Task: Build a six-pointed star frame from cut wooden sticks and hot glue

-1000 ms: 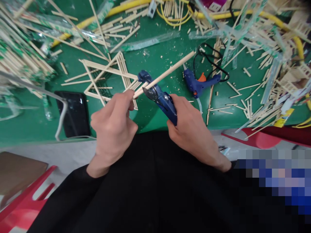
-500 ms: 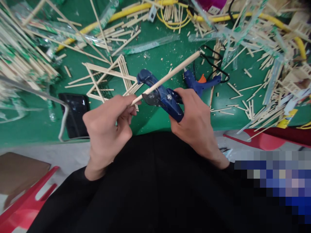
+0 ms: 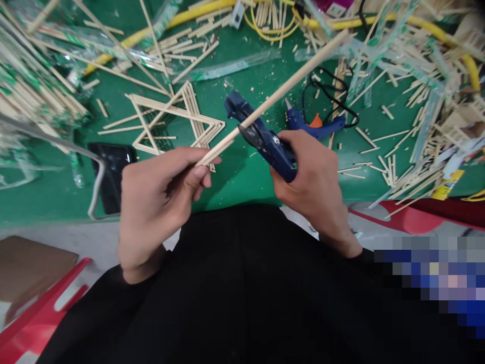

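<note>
Pinching the stick (image 3: 295, 78) near one end between thumb and fingers of the left hand (image 3: 155, 197). Pinching there as well a short stick (image 3: 226, 146), tight alongside the first and poking out just past the left fingertips. Holding the long one aslant above the table (image 3: 242, 184), running it from the left fingertips across the gap between the hands, then on to a far end well beyond the right hand (image 3: 312, 172). Grasping the cutter (image 3: 265, 144) by its handles in the right hand, clasped around firmly, pointing its head away and to the left of that hand. Passing the stick through the mouth of the cutter, between its parted jaws, right beside the dark blade; cannot tell whether biting into the wood. Having, just beyond the left hand, a star (image 3: 193, 106) of layered sticks; to that hand's left, a phone (image 3: 106, 174), partly covered by it. Having, just beyond the right hand, a glue gun (image 3: 297, 120); farther off to that hand's right, scattered sticks (image 3: 390, 169).
</note>
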{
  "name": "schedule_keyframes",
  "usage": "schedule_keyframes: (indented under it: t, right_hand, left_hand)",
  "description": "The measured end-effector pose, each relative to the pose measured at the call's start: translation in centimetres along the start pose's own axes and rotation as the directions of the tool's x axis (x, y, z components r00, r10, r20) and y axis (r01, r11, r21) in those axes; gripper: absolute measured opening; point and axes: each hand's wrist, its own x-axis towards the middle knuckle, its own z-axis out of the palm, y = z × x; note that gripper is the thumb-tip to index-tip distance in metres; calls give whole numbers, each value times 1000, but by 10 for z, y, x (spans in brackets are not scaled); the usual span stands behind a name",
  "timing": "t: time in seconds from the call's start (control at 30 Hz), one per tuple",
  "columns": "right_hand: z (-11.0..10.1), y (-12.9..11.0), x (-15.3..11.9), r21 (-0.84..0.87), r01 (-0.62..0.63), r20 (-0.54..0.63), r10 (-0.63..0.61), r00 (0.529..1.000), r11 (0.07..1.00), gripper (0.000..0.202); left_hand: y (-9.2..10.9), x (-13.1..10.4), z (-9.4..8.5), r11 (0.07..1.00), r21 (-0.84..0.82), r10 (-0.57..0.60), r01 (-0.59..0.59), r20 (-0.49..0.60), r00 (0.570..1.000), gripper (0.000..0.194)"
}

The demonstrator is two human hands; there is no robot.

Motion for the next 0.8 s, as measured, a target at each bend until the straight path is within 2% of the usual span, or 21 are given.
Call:
schedule_keyframes:
  t: [0.13, 0.23, 0.33, 0.5, 0.8]
  right_hand:
    - [2, 0, 4, 30, -54, 65, 52, 997, 998, 26]
    - [-2, -3, 8, 21, -141, 167, 136, 977, 990, 21]
    - [-5, -4, 11, 23, -179, 244, 168, 955, 984, 17]
    - [-2, 1, 10, 47, -160, 269, 142, 953, 986, 11]
    - [4, 1, 7, 34, -168, 282, 151, 947, 985, 6]
  left_hand:
    - [2, 5, -1, 981, -155, -111, 120, 63, 992, 13]
    - [1, 10, -4, 949, -259, -148, 180, 139, 979, 11]
    - [-1, 14, -6, 914, -324, -172, 244, 235, 957, 12]
    - [0, 17, -8, 875, -389, -156, 290, 341, 927, 9]
    - [-4, 20, -9, 833, -420, -179, 360, 410, 894, 8]
